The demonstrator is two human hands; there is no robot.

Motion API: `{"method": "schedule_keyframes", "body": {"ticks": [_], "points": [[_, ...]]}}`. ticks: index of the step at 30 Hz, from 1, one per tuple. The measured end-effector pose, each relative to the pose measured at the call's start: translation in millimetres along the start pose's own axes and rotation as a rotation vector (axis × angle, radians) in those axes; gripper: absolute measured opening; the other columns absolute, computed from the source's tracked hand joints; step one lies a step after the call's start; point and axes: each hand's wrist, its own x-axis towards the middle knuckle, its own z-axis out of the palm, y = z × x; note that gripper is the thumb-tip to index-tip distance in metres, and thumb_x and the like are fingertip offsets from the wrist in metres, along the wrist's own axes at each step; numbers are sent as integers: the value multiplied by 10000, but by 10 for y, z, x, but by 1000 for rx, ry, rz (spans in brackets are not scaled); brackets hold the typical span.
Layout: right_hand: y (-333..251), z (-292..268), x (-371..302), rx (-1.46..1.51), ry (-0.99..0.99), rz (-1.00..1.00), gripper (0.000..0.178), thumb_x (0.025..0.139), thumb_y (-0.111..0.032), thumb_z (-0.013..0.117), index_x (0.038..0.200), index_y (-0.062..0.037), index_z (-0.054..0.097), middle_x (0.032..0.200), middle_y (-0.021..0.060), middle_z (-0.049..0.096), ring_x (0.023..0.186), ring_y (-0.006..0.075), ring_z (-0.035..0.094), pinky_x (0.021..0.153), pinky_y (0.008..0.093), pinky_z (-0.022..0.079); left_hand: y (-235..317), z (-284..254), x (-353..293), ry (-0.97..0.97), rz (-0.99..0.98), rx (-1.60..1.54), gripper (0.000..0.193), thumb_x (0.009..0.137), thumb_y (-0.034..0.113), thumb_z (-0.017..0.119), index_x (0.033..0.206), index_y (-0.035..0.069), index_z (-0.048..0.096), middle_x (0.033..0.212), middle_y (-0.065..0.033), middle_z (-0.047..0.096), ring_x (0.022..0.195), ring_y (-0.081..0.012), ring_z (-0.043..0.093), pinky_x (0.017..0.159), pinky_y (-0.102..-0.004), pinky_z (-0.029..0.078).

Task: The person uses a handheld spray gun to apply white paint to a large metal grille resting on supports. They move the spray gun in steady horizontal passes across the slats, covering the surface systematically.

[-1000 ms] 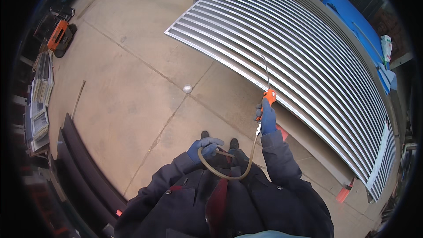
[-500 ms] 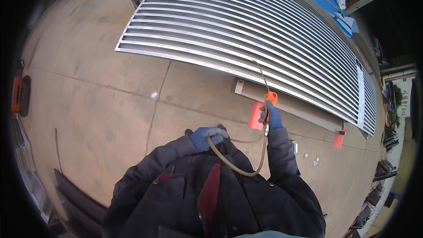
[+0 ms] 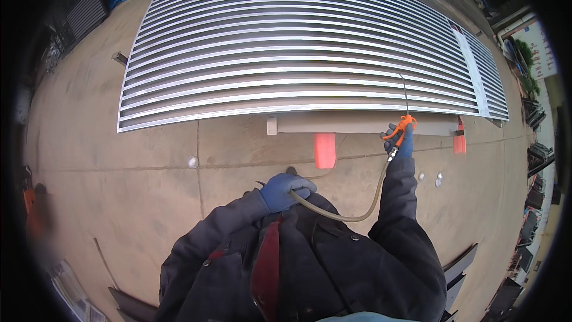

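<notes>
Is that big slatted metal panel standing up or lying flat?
Lying flat. The slatted metal panel spreads across the concrete floor, seen from above, with a beam under its near edge.

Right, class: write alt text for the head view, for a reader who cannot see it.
Seen from above, a person's gloved right hand holds an orange blow gun, its thin nozzle pointing at a large metal louvre panel lying on a concrete floor. The gloved left hand grips the hose near the chest.

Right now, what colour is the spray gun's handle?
Orange, on the long-nozzled spray gun in the right hand; head view.
</notes>
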Motion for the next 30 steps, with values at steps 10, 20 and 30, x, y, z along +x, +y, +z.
{"method": "schedule_keyframes", "body": {"ticks": [10,20,30], "points": [[-1038,-1732,2024,-78,259,-305,574,913,-707,438,1245,-248,529,927,82,593,610,191,539,521,414,462,479,343,1329,-416,-472,-257,350,908,228,620,1235,105,626,903,-59,695,679,-187,642,683,-327,518],[-529,-543,1545,-174,-4,17,573,927,-636,520,1079,-88,590,684,35,540,479,129,465,441,343,417,164,112,1248,-276,-71,-361,392,922,239,619,1276,71,603,1040,-70,660,920,-168,617,815,-324,482],[-17,1044,1502,-322,-276,24,687,910,-662,516,1047,6,602,694,81,578,489,137,503,448,344,481,371,-404,841,-206,-424,-629,395,908,144,625,1294,61,594,1126,-32,625,938,-98,557,851,-252,446]]}}
